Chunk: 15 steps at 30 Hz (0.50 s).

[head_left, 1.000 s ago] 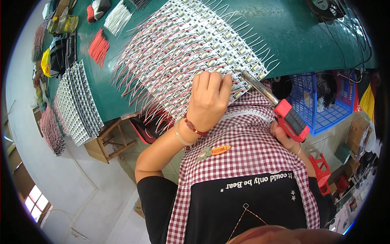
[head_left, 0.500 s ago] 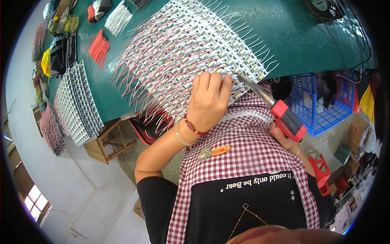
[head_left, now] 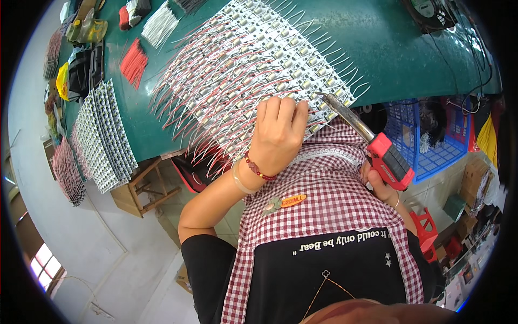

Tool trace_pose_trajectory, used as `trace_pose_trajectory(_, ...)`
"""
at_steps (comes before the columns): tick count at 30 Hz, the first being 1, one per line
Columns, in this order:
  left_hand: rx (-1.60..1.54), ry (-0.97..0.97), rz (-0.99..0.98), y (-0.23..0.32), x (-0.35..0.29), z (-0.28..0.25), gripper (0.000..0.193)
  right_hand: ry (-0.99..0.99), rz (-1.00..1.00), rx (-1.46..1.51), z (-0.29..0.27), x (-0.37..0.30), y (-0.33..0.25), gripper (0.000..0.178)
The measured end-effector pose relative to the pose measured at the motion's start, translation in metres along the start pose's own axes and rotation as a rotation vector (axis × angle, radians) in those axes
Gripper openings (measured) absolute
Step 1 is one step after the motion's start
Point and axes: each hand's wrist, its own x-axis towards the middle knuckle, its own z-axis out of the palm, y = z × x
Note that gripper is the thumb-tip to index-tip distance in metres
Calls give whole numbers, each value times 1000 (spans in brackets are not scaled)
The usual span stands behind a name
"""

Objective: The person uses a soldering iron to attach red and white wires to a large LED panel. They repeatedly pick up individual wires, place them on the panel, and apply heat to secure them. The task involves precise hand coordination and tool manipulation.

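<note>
A wide panel of small white circuit boards (head_left: 280, 52) lies at the near edge of the green table, with rows of thin red and white wires standing off it. My left hand (head_left: 278, 128) rests at its near edge, fingers curled and pressed together; what they pinch is hidden beneath them. In my right hand (head_left: 381, 186) is a red and black soldering iron (head_left: 392, 161), gripped by its handle. Its metal tip points up and left over the panel's right part, just right of my left fingers. Whether the tip touches a board I cannot tell.
Bundles of red wires (head_left: 134, 62) and white wires (head_left: 159, 24) lie on the table (head_left: 377, 48) at the far left. More wired panels (head_left: 105, 137) hang over its left edge. A black fan (head_left: 429, 13) stands far right, cables nearby. A blue basket (head_left: 440, 159) sits below at right.
The soldering iron has shifted a little to the right and toward me with my right hand, its tip moving off from my left fingers. My left hand has stayed in place.
</note>
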Motion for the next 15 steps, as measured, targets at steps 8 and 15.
trace_pose_trajectory(8,38,-13,7,-3,-3,-2,29,119,46,397,19,15,-17,51)
trace_pose_trajectory(15,219,-69,16,-10,-19,-18,26,203,-30,593,19,34,-24,34)
